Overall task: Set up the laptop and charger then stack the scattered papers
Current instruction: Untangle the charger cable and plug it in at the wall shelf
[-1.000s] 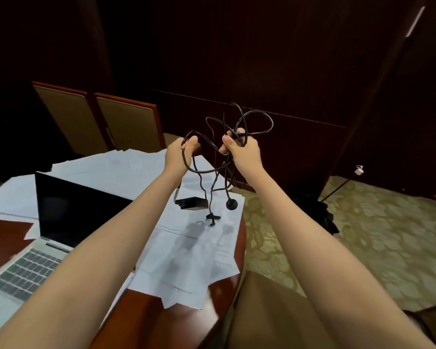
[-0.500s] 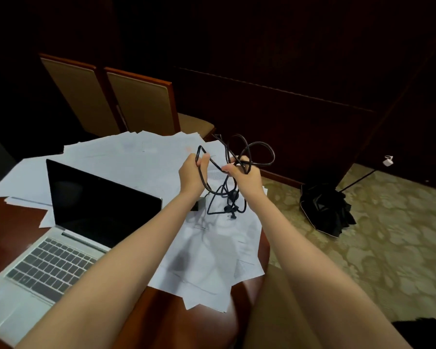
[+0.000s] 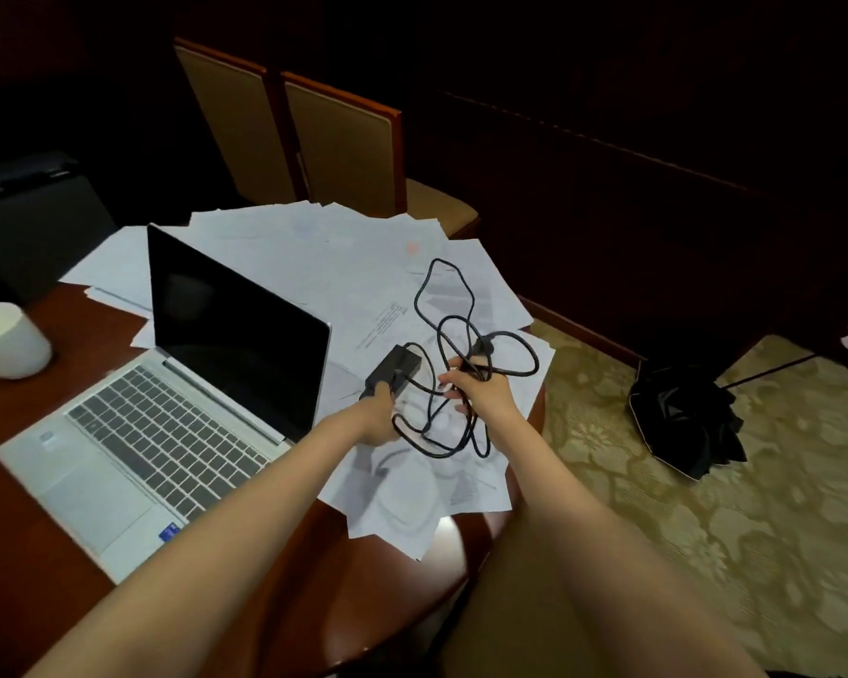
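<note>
- My left grip (image 3: pixel 380 415) clasps the charger brick (image 3: pixel 396 367) over the papers (image 3: pixel 314 256).
- My right grip (image 3: pixel 485 391) pinches the tangled cable (image 3: pixel 482 345), right of the open laptop (image 3: pixel 236 325).

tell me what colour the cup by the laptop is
The cup is white; head view.

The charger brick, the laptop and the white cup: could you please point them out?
charger brick (image 3: pixel 396 364), head view, its top face.
laptop (image 3: pixel 167 433), head view, its keyboard.
white cup (image 3: pixel 8 342), head view, its side wall.

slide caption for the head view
Left hand grips the charger brick, right hand its tangled cable, above scattered papers beside an open laptop
</note>
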